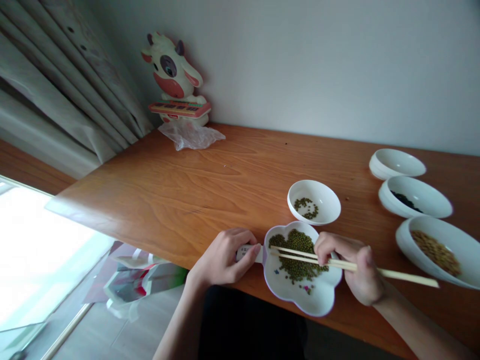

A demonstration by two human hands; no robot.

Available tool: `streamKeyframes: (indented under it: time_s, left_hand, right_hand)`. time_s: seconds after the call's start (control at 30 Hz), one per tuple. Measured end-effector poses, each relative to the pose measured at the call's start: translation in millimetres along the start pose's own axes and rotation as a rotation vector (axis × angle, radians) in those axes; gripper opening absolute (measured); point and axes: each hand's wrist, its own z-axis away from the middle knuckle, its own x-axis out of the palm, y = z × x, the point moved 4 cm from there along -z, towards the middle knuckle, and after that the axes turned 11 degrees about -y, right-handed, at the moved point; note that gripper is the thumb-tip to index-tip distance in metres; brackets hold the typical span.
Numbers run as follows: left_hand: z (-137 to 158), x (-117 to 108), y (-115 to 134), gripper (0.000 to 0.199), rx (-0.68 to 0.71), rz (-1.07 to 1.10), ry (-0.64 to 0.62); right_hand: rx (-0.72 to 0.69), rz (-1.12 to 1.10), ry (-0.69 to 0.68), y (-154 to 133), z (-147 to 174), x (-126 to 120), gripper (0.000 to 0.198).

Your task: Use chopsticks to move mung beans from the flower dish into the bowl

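Left hand (228,257) closed, thumb over curled fingers, on the stubby handle (255,253) of a white flower-shaped dish (317,300) with a purple rim. Right hand (354,265) also closed, gripping a pair of chopsticks (405,277) over the dish's right side; tips slightly apart over the handle side, can't tell if they pinch anything. Dish sits at the near edge of the wooden table (243,175), green beans (298,240) heaped mostly toward its far side, a few strays lower down. Just behind it, a round white bowl (326,202) with a small scatter of the same beans; can't tell if the two touch. Off right, three more white bowls in a row: nearest (467,255) has tan grains, middle (431,197) dark pieces, then the far one (399,162). Far left corner: cow toy (176,82) with keyboard, crumpled clear plastic (191,135) in front.
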Motion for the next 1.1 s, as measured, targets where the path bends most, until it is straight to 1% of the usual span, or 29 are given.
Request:
streamKeyframes:
  time_s: [0.8,1.1]
  left_hand:
    - [0.6,1.0,-0.4,0.025,0.009,0.021,-0.004]
    - [0.2,1.2,-2.0,0.026,0.017,0.024,-0.004]
  right_hand:
    - [-0.032,0.006,0.029,-1.5,-2.1,-1.3,0.078]
    - [-0.03,-0.014,0.049,0.8,-1.0,-3.2,0.081]
